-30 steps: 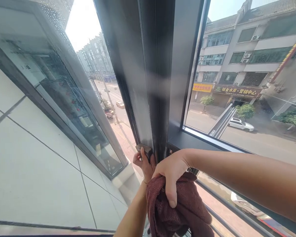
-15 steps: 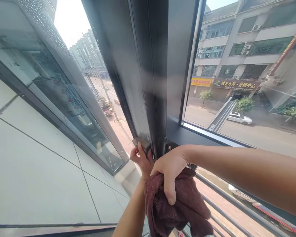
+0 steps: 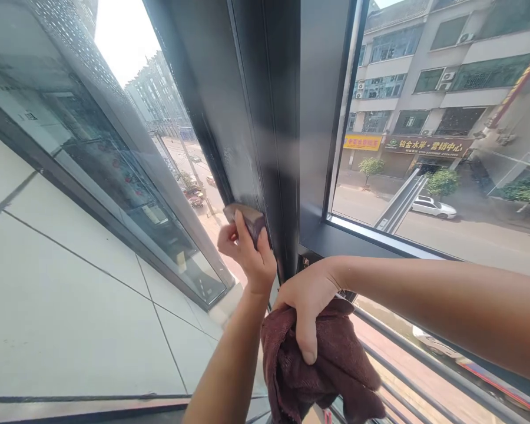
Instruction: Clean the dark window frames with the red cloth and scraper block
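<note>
Pale wall tiles [image 3: 88, 306] stood leftmost; next, your left hand [image 3: 251, 259] pinched a brown pad [image 3: 247, 215] against the dark window frame [image 3: 238, 141], its long axis slanting across that frame; your right hand [image 3: 307, 306], lower and farther from the pad, clutched a maroon cloth [image 3: 322, 380]

A grey-framed window [image 3: 128, 182] borders the pale tiled wall [image 3: 83, 312]; right of that wall lies a sunlit street [image 3: 353, 203], with hazy, probably residential blocks [image 3: 156, 88] beyond.
</note>
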